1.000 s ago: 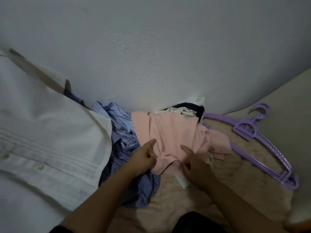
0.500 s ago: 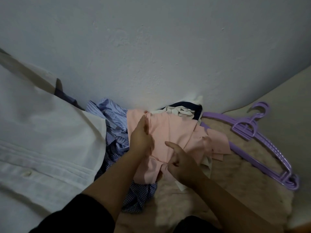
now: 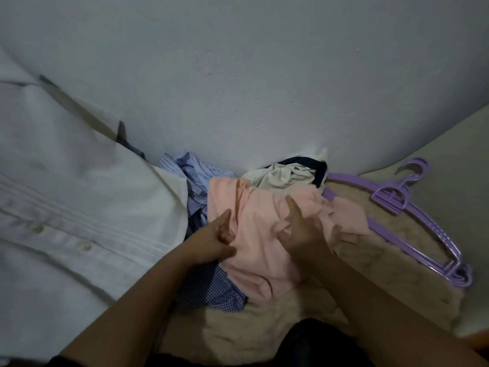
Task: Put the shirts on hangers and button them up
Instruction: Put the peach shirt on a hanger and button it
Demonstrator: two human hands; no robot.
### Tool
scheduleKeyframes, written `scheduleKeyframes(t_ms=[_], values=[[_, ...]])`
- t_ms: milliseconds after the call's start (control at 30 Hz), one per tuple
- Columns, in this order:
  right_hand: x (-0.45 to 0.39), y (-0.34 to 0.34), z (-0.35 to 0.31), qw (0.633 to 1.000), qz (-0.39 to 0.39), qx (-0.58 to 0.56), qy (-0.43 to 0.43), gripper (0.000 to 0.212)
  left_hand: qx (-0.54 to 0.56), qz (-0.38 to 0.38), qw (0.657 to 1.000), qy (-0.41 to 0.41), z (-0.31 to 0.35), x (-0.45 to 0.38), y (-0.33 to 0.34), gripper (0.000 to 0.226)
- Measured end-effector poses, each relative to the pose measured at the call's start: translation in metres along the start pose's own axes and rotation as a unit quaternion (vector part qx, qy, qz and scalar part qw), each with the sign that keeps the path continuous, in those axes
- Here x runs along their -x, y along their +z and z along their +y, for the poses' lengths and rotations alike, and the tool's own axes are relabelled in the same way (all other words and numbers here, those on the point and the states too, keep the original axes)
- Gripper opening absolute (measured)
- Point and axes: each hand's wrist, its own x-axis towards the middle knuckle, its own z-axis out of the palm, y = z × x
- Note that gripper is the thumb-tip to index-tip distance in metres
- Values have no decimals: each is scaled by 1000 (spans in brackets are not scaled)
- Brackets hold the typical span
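Both hands work the crumpled pale pink cotton shirt [image 3: 264, 234], which lies on top of the clothes pile against the grey wall [image 3: 238, 75], on a beige fluffy blanket [image 3: 370, 260]. Left hand [image 3: 211, 242] pinches the pink cloth at its left edge, thumb up, fingers curled into a fold. Right hand [image 3: 299, 229] has fingers curled round a bunched fold near the shirt's middle, index finger pointing up.

Step in hand, as I judge it: sorting out the pink shirt to find collar and shoulders before a hanger goes in. To do it well: lift it clear of the blue checked shirt [image 3: 211, 290] and blue striped shirt [image 3: 190, 168] beneath so they don't drag along; shake it open, find the collar, hold it by the shoulder seams. Then take one hanger only from the stack of purple plastic hangers [image 3: 412, 215] lying just right of the pile; they're nested and may come up together.

White buttoned shirt [image 3: 66, 207] hangs or lies at left, placket closed where visible. Cream garment [image 3: 283, 176] and dark navy garment [image 3: 317, 168] sit behind the pink one.
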Motion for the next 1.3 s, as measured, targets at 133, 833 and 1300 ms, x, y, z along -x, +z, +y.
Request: scheduleKeyframes(t_ms=[133,833,1300], values=[[36,18,-5,989,-27,-105,-104,69,71,174,982,33,8,5,2,66],[67,41,-41,979,-101,-174,1,55,8,316,932,177,0,25,-16,69],[39,27,-20,984,-49,106,-133,65,-188,77,979,23,-15,35,-31,85]])
